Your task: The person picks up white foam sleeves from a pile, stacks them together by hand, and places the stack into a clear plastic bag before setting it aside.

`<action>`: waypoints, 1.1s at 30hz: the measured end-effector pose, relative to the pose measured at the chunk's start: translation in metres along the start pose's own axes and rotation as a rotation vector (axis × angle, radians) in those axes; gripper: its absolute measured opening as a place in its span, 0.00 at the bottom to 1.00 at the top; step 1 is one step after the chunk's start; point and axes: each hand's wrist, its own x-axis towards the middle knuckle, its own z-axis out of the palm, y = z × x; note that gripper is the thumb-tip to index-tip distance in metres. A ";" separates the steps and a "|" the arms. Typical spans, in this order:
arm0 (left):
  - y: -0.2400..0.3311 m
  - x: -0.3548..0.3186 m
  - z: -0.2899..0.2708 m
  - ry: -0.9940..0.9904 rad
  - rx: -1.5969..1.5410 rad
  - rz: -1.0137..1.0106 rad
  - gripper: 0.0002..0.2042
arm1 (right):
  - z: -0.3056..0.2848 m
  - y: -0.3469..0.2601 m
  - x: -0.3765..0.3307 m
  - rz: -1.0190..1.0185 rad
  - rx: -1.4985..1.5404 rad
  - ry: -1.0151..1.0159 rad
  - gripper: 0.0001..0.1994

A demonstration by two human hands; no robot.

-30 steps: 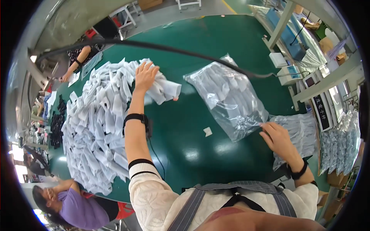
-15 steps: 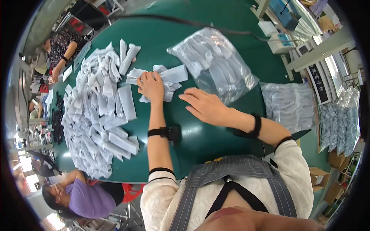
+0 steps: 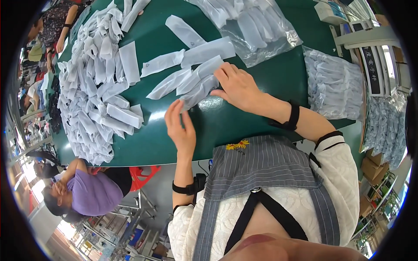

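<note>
Several slim packets in frosted whitish sleeves lie on the green table in front of me. My left hand (image 3: 179, 128) is open, its fingers apart and the fingertips at the near end of a greyish packet (image 3: 198, 92). At the other end of it, my right hand (image 3: 239, 88) is open, thumb apart from the fingers, its fingertips touching the end of a neighbouring packet (image 3: 204, 71). Left of these lies another packet (image 3: 169, 82). Farther off, a long packet (image 3: 209, 51) overlaps others, including a slanted one (image 3: 183, 31).
A large heap of similar packets (image 3: 98, 87) covers the table's left side. Clear bags of packets lie at the far side (image 3: 261, 30) and right (image 3: 333, 85). One person (image 3: 56, 24) stands at the far left; another, in purple (image 3: 98, 193), sits at the near left.
My left hand has come nearer and off the packets it was covering. My right hand has moved onto the packets' right end. The small pile is spread apart, and the view has shifted.
</note>
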 end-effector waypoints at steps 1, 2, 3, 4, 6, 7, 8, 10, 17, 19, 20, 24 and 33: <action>0.001 -0.007 0.008 0.038 0.037 -0.037 0.18 | 0.005 0.000 0.000 -0.016 0.003 0.003 0.26; 0.003 -0.009 0.017 0.072 0.074 -0.063 0.16 | 0.010 0.001 0.003 -0.028 0.006 0.015 0.25; 0.004 -0.008 0.021 0.108 0.111 -0.090 0.15 | 0.013 0.001 0.004 -0.041 0.008 0.027 0.25; 0.003 -0.005 0.022 0.115 0.114 -0.093 0.15 | 0.014 0.002 0.004 -0.049 0.009 0.026 0.25; -0.002 -0.001 0.020 0.056 0.160 -0.162 0.10 | 0.015 0.007 0.001 -0.070 -0.030 -0.007 0.24; -0.003 -0.001 0.019 0.034 0.181 -0.204 0.08 | 0.013 0.008 0.002 -0.089 -0.051 -0.028 0.24; -0.003 0.000 0.018 0.054 0.179 -0.223 0.08 | 0.009 0.007 0.002 -0.113 -0.055 -0.042 0.24; 0.001 0.000 0.015 0.108 -0.067 -0.195 0.08 | -0.005 0.000 0.000 -0.127 0.033 -0.028 0.24; 0.085 0.029 0.007 0.096 -0.039 0.383 0.11 | -0.046 -0.034 -0.001 -0.274 0.328 -0.096 0.21; 0.082 0.026 0.012 0.136 -0.129 0.330 0.13 | -0.048 -0.025 -0.004 -0.293 0.380 -0.137 0.17; 0.080 0.024 0.015 0.149 -0.218 0.293 0.15 | -0.049 -0.019 -0.007 -0.299 0.372 -0.147 0.17; 0.069 0.008 0.036 0.073 -0.285 0.116 0.23 | -0.048 0.004 -0.018 0.179 0.830 -0.209 0.10; 0.052 -0.018 0.047 -0.001 0.064 0.007 0.26 | -0.036 0.022 0.001 0.394 1.055 -0.261 0.10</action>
